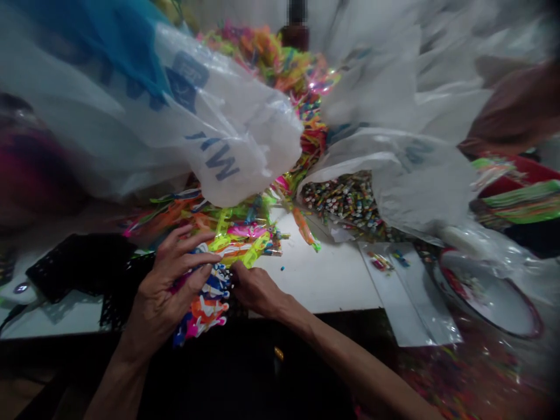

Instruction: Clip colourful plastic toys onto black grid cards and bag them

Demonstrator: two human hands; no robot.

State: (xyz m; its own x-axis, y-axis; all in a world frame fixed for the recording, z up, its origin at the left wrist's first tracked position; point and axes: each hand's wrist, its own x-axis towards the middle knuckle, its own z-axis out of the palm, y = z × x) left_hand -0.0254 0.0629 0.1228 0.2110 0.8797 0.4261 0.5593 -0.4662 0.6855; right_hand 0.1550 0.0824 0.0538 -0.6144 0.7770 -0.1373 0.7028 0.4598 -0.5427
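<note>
Strips (207, 306) lie bunched between left grip (168, 286) and right grip (259, 290).

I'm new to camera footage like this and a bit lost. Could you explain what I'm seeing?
There's no machine: these are a person's bare hands, seen from a camera on that person's head, looking forward and down. The left hand seems to hold a colourful bundle; the right hand has curled fingers at its edge, but whether they pinch anything is hidden. On the white tabletop lie bright strips and small printed pieces spilling from a plastic bag.
</note>
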